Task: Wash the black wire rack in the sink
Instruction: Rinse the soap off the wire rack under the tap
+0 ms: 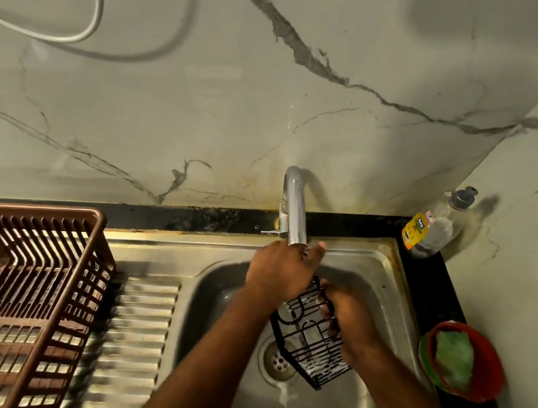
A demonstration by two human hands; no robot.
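My right hand [349,317] grips the black wire rack [308,333] over the sink [385,256] drain, suds clinging to its lower bars, while my left hand [282,271], fingers loosely spread, reaches under the tap [294,207]; soaping looks done, rinsing remains.

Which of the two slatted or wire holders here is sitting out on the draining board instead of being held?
The brown plastic dish basket at the left sits on the draining board, untouched. The black wire rack is held over the sink basin.
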